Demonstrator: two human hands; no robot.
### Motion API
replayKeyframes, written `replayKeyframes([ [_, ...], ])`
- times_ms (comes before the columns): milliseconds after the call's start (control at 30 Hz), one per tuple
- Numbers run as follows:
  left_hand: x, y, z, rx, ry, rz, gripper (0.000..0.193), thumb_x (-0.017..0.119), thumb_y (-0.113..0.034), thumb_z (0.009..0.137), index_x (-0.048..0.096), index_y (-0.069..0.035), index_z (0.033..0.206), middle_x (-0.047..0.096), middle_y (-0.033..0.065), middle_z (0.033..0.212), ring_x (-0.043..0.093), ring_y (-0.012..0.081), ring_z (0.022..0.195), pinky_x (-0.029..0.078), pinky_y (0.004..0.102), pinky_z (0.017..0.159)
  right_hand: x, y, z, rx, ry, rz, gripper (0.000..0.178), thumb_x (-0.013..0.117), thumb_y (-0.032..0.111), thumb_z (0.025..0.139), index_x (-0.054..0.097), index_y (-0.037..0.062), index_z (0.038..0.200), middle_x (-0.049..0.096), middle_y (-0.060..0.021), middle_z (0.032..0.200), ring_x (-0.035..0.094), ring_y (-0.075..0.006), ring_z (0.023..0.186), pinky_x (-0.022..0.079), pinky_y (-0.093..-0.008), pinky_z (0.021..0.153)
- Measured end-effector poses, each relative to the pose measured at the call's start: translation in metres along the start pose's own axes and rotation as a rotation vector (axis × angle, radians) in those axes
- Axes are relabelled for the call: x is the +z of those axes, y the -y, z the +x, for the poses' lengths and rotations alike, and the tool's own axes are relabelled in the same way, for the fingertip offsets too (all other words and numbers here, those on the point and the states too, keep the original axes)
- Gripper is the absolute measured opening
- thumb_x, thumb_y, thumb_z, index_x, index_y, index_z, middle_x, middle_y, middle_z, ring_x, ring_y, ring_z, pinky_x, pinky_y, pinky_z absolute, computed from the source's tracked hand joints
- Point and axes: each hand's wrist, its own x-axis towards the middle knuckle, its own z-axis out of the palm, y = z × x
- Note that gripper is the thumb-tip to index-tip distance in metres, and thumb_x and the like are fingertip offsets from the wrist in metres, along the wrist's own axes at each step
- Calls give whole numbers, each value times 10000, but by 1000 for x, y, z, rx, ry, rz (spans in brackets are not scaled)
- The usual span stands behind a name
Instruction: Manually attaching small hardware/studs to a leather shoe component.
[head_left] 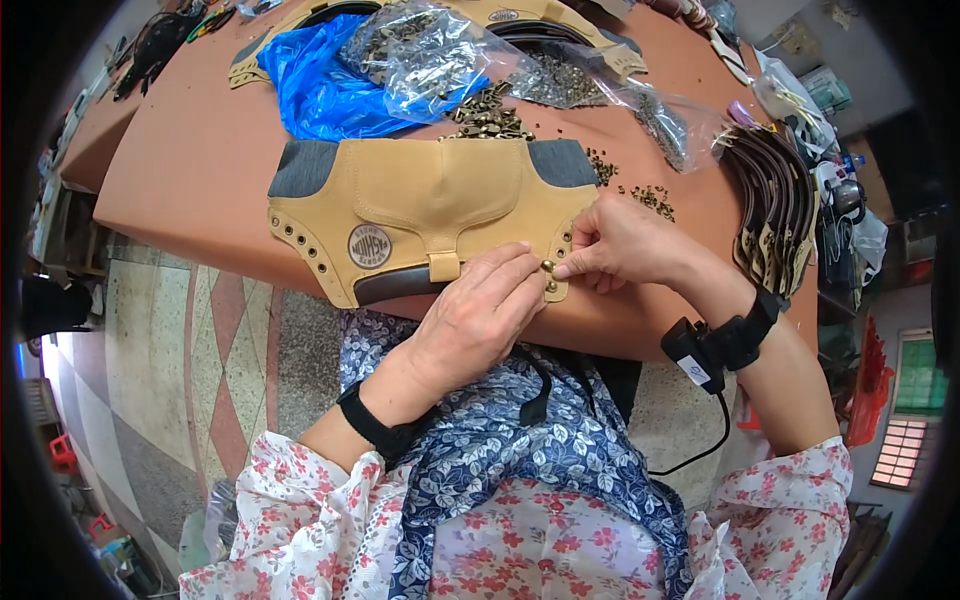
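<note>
A tan boot upper [435,180] with dark grey corner patches and a round printed badge lies flat at the table's front edge. Several eyelets run down its left edge, and more show on the right edge. My left hand [485,305] rests on its lower right part, fingers together and pressing on the leather. With thumb and fingers pinched, my right hand [625,240] is at the right edge, the thumb against a small brass lace hook [549,267]. Another brass hook [551,287] sits just below, on the lower corner. My left fingers partly hide the leather there.
Loose brass hooks [490,112] and small eyelets [652,200] lie behind the upper. Beyond are a blue plastic bag [320,85], clear bags [420,60] of metal parts and more uppers. Stacked dark-lined pieces [770,200] stand at the right edge. A cable [727,430] hangs from my right wrist device.
</note>
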Motion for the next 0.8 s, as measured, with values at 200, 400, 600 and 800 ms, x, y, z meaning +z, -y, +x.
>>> replayKeyframes([
  [200,1,-1,-1,14,2,3,265,751,-14,826,667,28,1074,664,165,1132,639,354,1111,543,426,937,-1,6,3,58,44,-65,287,810,169,852,644,-19,713,681,-78,663,689,-142,584,564,-268,515],
  [400,4,-1,-2,22,-33,-18,265,747,-1,812,668,22,1064,668,169,1116,645,356,1094,550,436,922,4,13,3,110,10,-129,309,816,174,845,666,-54,700,696,-112,659,681,-157,545,553,-294,482],
  [600,1,-1,1,7,-21,-32,250,747,-10,815,667,16,1051,672,165,1117,648,354,1100,548,434,923,5,4,-8,4,-69,-114,233,803,146,831,684,-48,777,710,-141,710,703,-206,643,560,-325,588],
  [800,2,-2,1,-18,-21,-32,263,748,-16,818,672,-6,1070,676,148,1131,648,344,1118,538,430,933,31,-33,-26,-365,-366,35,146,741,100,832,697,-24,895,707,-176,821,700,-282,764,541,-380,709],
])
